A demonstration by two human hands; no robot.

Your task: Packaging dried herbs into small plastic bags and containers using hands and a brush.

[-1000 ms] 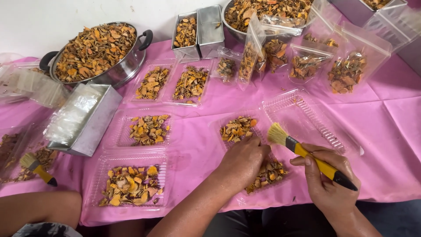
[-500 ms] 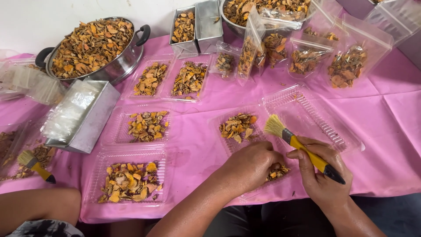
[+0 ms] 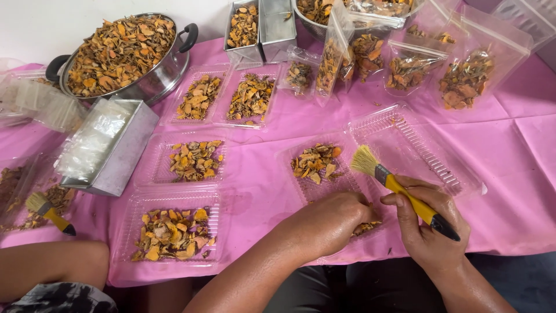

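A: Yellow-handled brush with pale bristles and a black tip (image 3: 405,194), that's what the right hand (image 3: 431,232) has. Its grip is wrapped tight round the handle's lower half.

B: And which way does it lie?

A: Slantwise. The black end points down to the right, and the bristles angle up-left, over the near edge of the open clear plastic clamshell tray (image 3: 417,150).

B: The left hand (image 3: 333,223)?

A: Curled knuckles-up, just left of the right one, resting on the near part of that tray where dried orange-brown root slices (image 3: 315,162) lie. Whether its grip holds a slice I cannot tell (the fingers are tucked under). The slices sit up-left of the bristles, so the brush hand is the nearer of the two to them along the handle's line.

B: Anything else close by?

A: Another person's forearm (image 3: 52,266) at the lower left, beside a second small yellow brush (image 3: 49,211) lying on the pink-clothed desk (image 3: 521,191).

B: Farther out?

A: Filled clear trays (image 3: 174,232), a rectangular metal tin stuffed with clear bags (image 3: 107,145), then a big steel pot heaped with slices (image 3: 119,52) and upright clear pouches (image 3: 469,75) at the back.
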